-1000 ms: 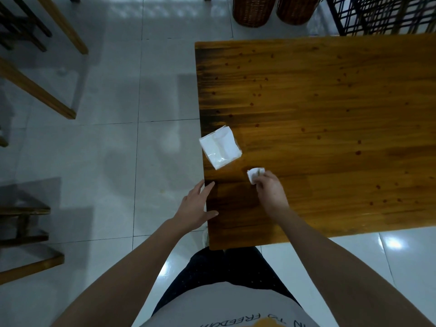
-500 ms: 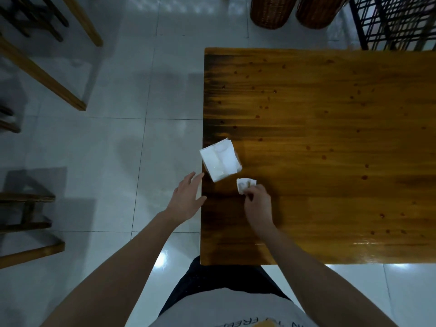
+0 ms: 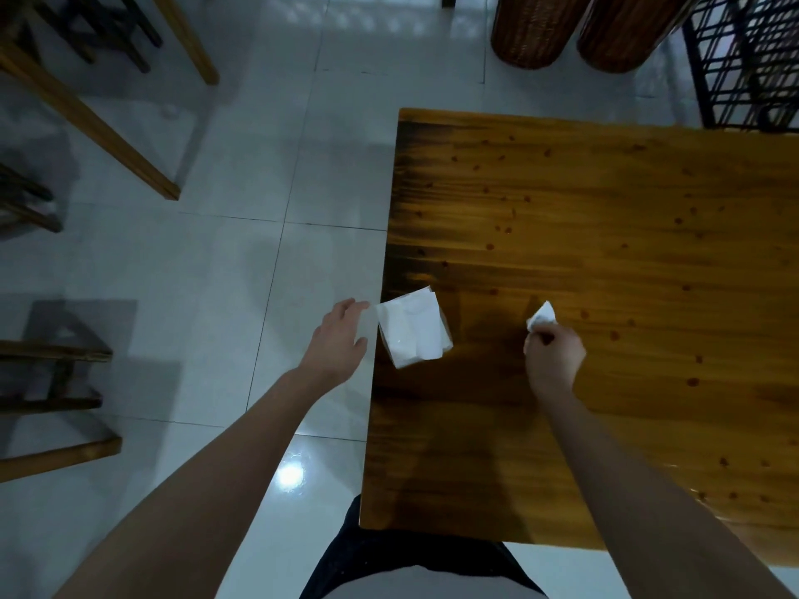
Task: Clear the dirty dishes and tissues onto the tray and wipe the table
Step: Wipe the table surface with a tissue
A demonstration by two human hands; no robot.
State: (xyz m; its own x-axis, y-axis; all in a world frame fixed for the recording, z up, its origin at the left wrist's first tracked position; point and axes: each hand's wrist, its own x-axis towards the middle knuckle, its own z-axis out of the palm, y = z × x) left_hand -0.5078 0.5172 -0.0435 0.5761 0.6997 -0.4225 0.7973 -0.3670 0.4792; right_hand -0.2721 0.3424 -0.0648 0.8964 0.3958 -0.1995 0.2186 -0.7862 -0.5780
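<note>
A wooden table (image 3: 605,252) fills the right of the head view. At its left edge stands a clear tissue holder (image 3: 414,332) full of white tissues. My right hand (image 3: 553,361) is over the tabletop and pinches a small crumpled white tissue (image 3: 542,315) against the wood, to the right of the holder. My left hand (image 3: 341,339) hovers just off the table's left edge with its fingers relaxed; its fingertips are close to the holder's left side and hold nothing. No tray or dishes are in view.
Grey tiled floor (image 3: 194,274) lies to the left. Wooden chairs and stools (image 3: 56,382) stand at the left, two wicker baskets (image 3: 532,28) beyond the table's far edge, and a black metal rack (image 3: 748,58) at the top right.
My right hand has slid the crumpled tissue to the right across the table, away from the holder. My left hand has risen from the near corner to beside the holder.
</note>
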